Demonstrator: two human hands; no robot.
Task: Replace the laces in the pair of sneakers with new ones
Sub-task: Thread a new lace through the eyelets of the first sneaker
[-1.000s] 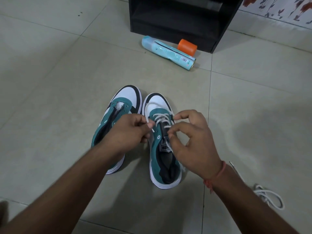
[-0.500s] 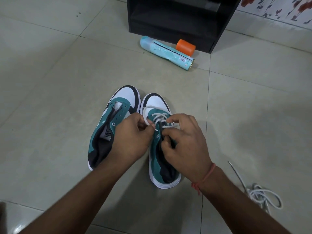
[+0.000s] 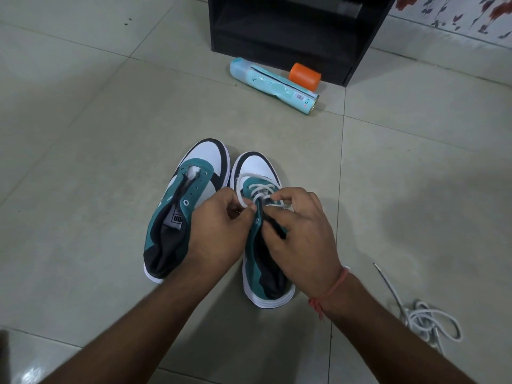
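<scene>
White lace pinched by left hand and right hand.

Bare floor tiles lie left; a spray can blocks ahead, a loose lace clutters right.

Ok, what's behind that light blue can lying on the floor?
Behind the light blue can lies an orange cap, and past it stands a black cabinet with an open, dark lower compartment. The can covers the floor strip and the cap's near lower edge.
</scene>
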